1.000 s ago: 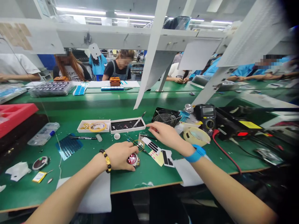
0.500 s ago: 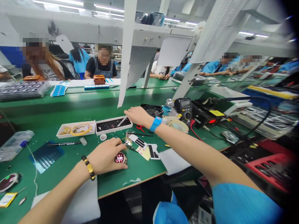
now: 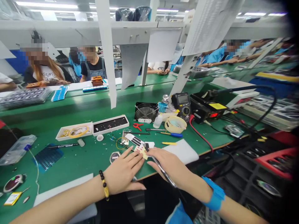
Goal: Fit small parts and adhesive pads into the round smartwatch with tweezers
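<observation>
L hand (image 3: 126, 171) is palm down, wide open w/ fingers spread & thumb stuck out past the nr edge of the green bench (image 3: 81, 163); its fingertips are at the yellow sheet (image 3: 141, 150) w/ red marks, no grip on anything visible. R hand (image 3: 174, 165) is part closed, fingers curled round a slim silver tool (image 3: 166, 175), which slants down toward the nr edge; index fingertip is by the black-marked card (image 3: 149, 145), contact unclear. Tool's working end is hidden, can't tell what it touches.

Yellow sheet lies btwn the hands, close to the nr edge, w/ the striped white card (image 3: 135, 140) just on its far side. Round watch (image 3: 114, 157) sits flat just beside L hand's fingertips, on the far-left side. Farther toward the back: yellow-ring box (image 3: 60, 134) & black-lined box (image 3: 111, 126), end to end; red clamp (image 3: 137, 126) R of them, in front of the fan (image 3: 146, 112). Blue-handled screwdriver (image 3: 176, 135) lies beyond R hand, nr the tape roll (image 3: 175, 124). White pad (image 3: 184, 151) is at the nr edge, R side.
</observation>
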`<action>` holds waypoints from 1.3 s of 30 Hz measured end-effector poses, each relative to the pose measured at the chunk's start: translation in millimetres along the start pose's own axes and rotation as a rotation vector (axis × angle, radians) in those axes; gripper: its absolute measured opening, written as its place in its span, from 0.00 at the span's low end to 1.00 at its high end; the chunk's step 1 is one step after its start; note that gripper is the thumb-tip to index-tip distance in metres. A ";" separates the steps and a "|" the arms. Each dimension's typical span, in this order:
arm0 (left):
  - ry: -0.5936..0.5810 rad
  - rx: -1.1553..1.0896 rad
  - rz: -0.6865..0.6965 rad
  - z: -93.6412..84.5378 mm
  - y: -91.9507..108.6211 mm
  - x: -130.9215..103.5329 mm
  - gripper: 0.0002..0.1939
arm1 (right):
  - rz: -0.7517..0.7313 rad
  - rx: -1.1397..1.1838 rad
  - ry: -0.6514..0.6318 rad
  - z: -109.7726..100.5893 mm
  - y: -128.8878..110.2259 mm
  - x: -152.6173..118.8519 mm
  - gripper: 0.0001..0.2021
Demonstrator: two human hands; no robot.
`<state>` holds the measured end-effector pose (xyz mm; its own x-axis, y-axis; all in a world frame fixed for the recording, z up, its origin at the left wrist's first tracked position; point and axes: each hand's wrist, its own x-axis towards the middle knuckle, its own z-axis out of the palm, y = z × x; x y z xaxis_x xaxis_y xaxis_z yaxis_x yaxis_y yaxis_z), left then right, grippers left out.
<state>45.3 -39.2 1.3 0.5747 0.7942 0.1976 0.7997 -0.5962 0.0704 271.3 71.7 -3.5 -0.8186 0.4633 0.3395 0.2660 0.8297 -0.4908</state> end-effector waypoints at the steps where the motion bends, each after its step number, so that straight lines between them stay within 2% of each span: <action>1: 0.015 0.058 -0.001 2.0 6.0 1.4 0.43 | 0.003 0.001 0.009 4.9 5.0 -4.3 0.14; 5: 0.000 0.220 -0.014 5.3 22.0 5.0 0.44 | 0.040 0.008 0.017 9.9 22.4 -0.3 0.16; 10: -0.053 0.086 -0.065 0.8 17.7 4.8 0.42 | 0.014 0.000 -0.008 5.6 27.6 10.5 0.15; 14: -0.064 0.015 -0.013 -3.8 13.8 0.0 0.36 | 0.036 -0.050 0.012 9.5 26.9 12.0 0.14; 18: -0.078 -0.007 -0.011 -6.7 16.3 -5.6 0.32 | 0.063 -0.089 0.081 12.9 23.8 10.9 0.11; 22: -0.058 0.061 -0.023 -2.5 22.4 -9.8 0.36 | 0.074 -0.087 0.175 10.3 17.3 10.4 0.08; 26: 0.024 0.260 -0.032 12.7 31.0 -13.4 0.32 | 0.094 0.038 0.253 8.0 4.6 8.9 0.01; 28: 0.079 0.333 -0.045 19.7 34.7 -14.9 0.29 | 0.194 0.154 0.252 9.8 -4.6 7.4 0.04; 31: 0.121 0.352 -0.063 24.3 38.7 -17.0 0.28 | 0.356 0.417 0.153 16.0 -19.8 7.3 0.08; 35: 0.190 0.341 -0.092 23.7 44.2 -19.8 0.24 | 0.432 0.636 0.002 27.9 -33.1 16.6 0.14; 39: 0.248 0.340 -0.123 25.1 50.1 -22.5 0.22 | 0.504 0.717 -0.003 40.9 -31.6 32.7 0.16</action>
<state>76.8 -83.9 -24.1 0.4459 0.7799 0.4392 0.8950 -0.3934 -0.2101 215.4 47.9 -9.7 -0.6914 0.7203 -0.0555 0.2129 0.1298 -0.9684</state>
